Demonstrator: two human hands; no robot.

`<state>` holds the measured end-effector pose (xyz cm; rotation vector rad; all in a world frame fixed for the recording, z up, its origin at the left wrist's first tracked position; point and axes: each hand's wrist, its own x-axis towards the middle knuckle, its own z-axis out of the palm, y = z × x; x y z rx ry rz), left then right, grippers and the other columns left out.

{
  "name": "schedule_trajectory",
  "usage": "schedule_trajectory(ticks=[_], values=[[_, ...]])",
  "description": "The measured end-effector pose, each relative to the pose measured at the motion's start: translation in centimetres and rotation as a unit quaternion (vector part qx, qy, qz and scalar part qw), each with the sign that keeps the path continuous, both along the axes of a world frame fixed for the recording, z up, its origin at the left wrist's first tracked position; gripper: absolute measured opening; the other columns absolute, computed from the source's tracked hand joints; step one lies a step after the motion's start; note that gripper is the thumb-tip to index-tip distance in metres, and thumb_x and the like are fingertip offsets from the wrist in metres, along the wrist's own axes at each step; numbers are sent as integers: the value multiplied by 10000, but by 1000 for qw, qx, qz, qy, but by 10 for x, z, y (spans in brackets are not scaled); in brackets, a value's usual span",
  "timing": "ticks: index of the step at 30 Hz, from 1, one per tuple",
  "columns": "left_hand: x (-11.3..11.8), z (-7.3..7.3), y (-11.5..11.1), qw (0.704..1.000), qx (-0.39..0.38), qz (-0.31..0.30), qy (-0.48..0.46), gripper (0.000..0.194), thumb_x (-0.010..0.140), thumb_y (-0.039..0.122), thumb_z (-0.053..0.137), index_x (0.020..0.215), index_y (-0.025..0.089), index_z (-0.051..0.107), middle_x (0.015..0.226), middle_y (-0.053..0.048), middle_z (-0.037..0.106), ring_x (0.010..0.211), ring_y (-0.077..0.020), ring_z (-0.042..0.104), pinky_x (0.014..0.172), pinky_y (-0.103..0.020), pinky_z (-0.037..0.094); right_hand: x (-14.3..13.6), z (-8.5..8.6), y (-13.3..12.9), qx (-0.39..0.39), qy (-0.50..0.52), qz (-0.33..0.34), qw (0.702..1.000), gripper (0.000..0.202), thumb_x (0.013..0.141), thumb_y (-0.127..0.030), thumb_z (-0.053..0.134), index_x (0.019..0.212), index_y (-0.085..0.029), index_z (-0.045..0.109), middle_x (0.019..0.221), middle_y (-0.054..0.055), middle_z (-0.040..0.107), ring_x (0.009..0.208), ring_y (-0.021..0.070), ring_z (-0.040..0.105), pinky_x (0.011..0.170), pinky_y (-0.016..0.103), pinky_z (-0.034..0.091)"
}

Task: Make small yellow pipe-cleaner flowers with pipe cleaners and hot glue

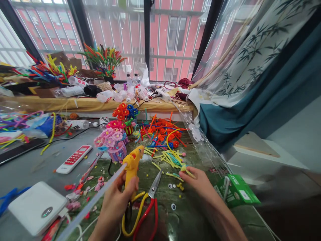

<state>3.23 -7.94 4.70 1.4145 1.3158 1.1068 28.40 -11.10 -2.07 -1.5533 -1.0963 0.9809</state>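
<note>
From my faraway seat I see a table (193,219), green on the right and grey on the left (so messy!). Scissors (151,192), fuzzy yellow sticks (172,160), googly eyes (173,207), a white remote (74,159) and a flat white box (32,207) lie on it.

Cool daylight comes from the far window (173,36), where the panes are bright and hazy, palest at the far left. The teal curtain (225,124) on the right sinks into shade, and the near right corner is the darkest part. Pale streaks of glare run along the clear plastic sheet (204,147), and a dull sheen lies on the near part of the green tabletop (190,221). Shadows are soft. The white power bank (30,207) at near left looks bright. Wide-angle distortion makes the outer window bars lean and stretches the edges. Fine detail is slightly smeared, the yellow pipe-cleaner pieces (171,160) included, and the translucent glue stick (92,195) looks soft.
</note>
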Motion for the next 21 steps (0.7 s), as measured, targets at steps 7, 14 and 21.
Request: schedule_trajectory(ticks=[7, 14, 21], values=[[27, 19, 30, 994, -3, -52, -93, 377, 748, 406, 650, 517, 184, 452, 460, 66, 459, 442, -74, 435, 487, -185, 358, -5, 27, 47, 111, 72, 56, 990, 599, 827, -737, 488, 849, -162, 653, 537, -77, 344, 482, 104, 297, 465, 228, 296], [42, 13, 47, 982, -41, -135, -124, 315, 757, 441, 678, 720, 141, 587, 389, 88, 433, 313, -61, 395, 387, -168, 246, -15, 21, 71, 214, 13, 41, 976, 496, 847, -630, 571, 731, -161, 680, 675, 8, 578, 676, 170, 535, 650, 263, 400], [40, -12, 37, 974, -110, -147, -136, 456, 725, 586, 702, 829, 146, 642, 388, 106, 333, 319, -47, 265, 348, -178, 213, -11, 2, 62, 245, -69, -7, 967, 334, 920, -412, 559, 706, -197, 700, 713, 18, 665, 708, 184, 591, 700, 263, 404]])
